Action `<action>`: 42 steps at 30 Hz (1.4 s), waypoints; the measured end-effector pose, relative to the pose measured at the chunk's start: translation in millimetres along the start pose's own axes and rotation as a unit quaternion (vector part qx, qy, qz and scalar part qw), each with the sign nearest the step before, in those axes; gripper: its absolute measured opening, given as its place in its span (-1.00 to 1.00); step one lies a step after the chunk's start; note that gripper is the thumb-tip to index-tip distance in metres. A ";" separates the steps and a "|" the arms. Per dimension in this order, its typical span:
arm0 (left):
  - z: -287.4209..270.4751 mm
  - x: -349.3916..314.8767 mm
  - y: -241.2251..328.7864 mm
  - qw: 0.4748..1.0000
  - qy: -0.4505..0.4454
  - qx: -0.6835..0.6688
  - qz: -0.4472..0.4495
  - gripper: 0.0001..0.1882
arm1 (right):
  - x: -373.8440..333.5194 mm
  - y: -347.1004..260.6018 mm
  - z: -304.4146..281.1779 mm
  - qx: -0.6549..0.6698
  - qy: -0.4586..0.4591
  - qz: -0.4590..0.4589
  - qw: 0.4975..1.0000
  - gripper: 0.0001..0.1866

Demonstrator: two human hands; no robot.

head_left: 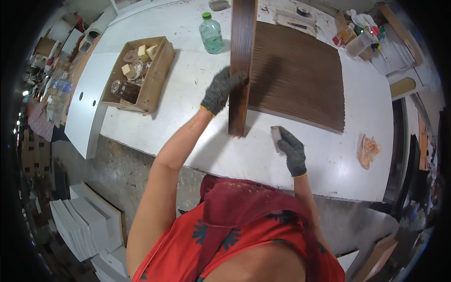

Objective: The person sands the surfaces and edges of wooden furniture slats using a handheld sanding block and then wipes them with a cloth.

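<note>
My left hand [220,91], in a dark grey work glove with a yellow cuff edge, grips a long dark brown wooden board [243,44]. The board stands tilted on its narrow side, its near end close to the white tabletop. In my gloved right hand [293,149] is a small pale block [276,139] like a sanding block, held just above or on the table; contact cannot be made out. Right of the board lies a neat layer of dark brown strips [300,77], side by side, with the board's shadow across it.
At the left stands a cardboard box [162,70] with yellowish sponge blocks and a dark jar. A green-capped bottle [211,37] is behind my left hand. A crumpled orange cloth [368,151] lies at the right. Bottles [361,42] crowd the far right corner; white panels [77,228] lean below left.
</note>
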State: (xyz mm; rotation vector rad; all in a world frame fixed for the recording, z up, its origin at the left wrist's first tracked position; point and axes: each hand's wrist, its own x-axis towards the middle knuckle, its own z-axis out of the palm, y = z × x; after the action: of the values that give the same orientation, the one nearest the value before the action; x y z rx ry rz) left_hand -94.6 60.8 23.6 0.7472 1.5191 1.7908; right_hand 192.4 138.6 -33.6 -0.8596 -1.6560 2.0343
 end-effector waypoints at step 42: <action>114.2 -55.4 -47.1 0.883 -0.049 -0.409 -0.226 -0.64 | -107.0 -104.6 13.1 -0.511 -0.006 -0.308 0.802 -0.52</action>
State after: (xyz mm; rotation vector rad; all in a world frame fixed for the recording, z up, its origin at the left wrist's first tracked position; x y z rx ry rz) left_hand 34.2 91.3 -4.9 0.0438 0.6542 1.7511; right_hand 254.0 85.5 92.8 -0.4329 -2.6009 0.6175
